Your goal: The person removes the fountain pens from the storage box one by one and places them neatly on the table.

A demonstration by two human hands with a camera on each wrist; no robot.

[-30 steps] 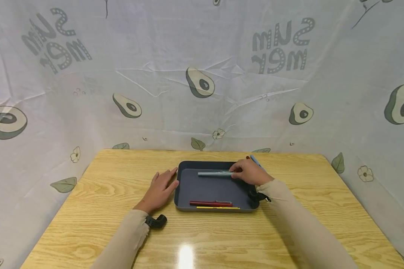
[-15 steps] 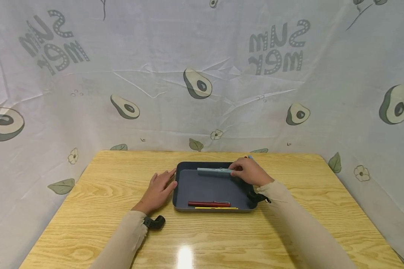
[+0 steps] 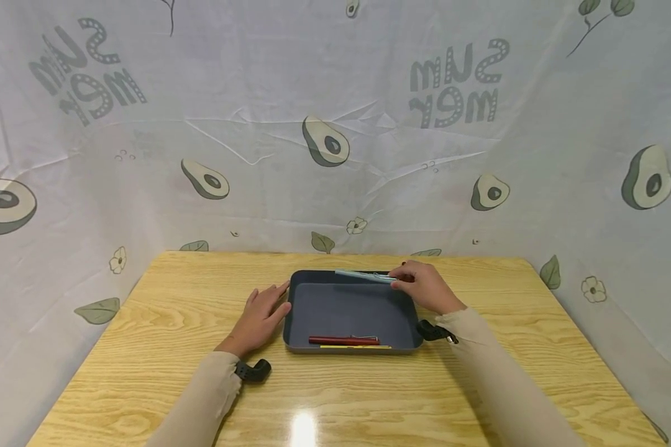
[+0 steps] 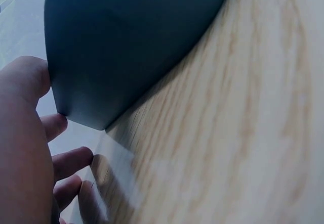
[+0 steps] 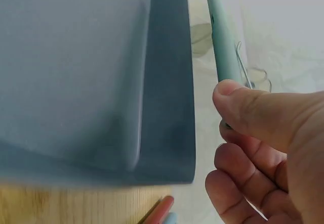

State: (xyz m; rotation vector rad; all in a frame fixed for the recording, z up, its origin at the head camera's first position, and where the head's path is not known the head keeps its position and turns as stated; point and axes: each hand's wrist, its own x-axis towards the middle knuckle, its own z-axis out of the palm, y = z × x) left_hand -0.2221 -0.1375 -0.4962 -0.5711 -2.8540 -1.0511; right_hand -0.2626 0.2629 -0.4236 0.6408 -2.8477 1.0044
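Note:
My right hand [image 3: 425, 287] pinches a pale mint-green pen [image 3: 363, 275] between thumb and fingers. The pen, with a wire clip, overlaps the far rim of a dark grey tray [image 3: 346, 310] in the head view. In the right wrist view the mint pen [image 5: 223, 47] is above and beyond the tray's edge. At the tray's left side my left hand [image 3: 261, 318] lies with fingers spread. In the left wrist view its thumb and a fingertip meet the tray's outer wall [image 4: 121, 47]. A dark red pen [image 3: 343, 341] and a thin yellow pen [image 3: 355, 346] lie along the tray's near side.
Beyond the tray, a red pen [image 5: 161, 210] and a light blue one [image 5: 171, 218] lie on the table, mostly hidden by the right hand in the head view. A wooden table [image 3: 201, 298] carries everything, with a patterned curtain [image 3: 268, 186] behind it.
My right hand has lifted the mint pen from over the tray's inside to its far rim, tilting it slightly. My left hand stays beside the tray.

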